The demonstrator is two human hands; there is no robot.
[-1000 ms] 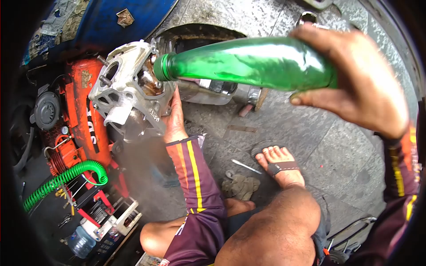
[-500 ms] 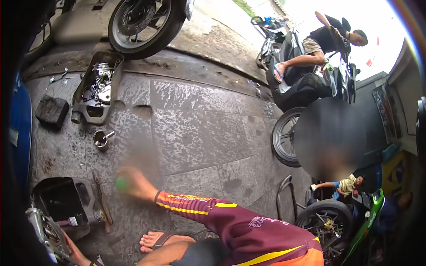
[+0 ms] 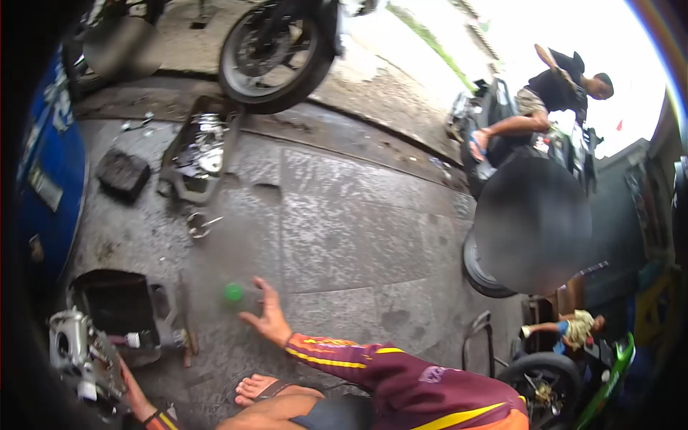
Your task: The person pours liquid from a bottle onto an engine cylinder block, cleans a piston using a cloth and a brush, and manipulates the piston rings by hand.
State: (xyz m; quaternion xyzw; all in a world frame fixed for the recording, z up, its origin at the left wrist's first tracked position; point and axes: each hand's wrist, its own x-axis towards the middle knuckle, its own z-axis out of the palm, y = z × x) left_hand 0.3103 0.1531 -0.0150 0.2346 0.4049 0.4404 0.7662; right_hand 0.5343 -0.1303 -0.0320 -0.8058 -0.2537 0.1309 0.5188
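At the lower left, my left hand [image 3: 132,387] grips a silver metal engine casing [image 3: 82,355] by its right side; most of the fingers are hidden behind it. My right hand [image 3: 269,315] is open over the floor, thumb and forefinger apart. Just left of its fingertips shows a round green cap [image 3: 233,292], apart from the hand; what lies around it is blurred. A cut-open black plastic container [image 3: 118,279] stands beyond the casing, with a small labelled item [image 3: 129,340] inside. Beside it lies a thin rod [image 3: 188,322].
Farther off, a cut-open container [image 3: 172,168] holds several metal parts, near a dark block [image 3: 123,174] and a metal piston with rod [image 3: 198,225]. A blue drum [image 3: 54,186] stands left. Motorcycle wheels [image 3: 276,57] border the floor; a person [image 3: 559,86] sits on a motorcycle at right.
My right hand has let go of the green-capped thing and opened, drawing back to its right. The whole view has shifted, so the scene sits farther right. My left hand still holds the casing.
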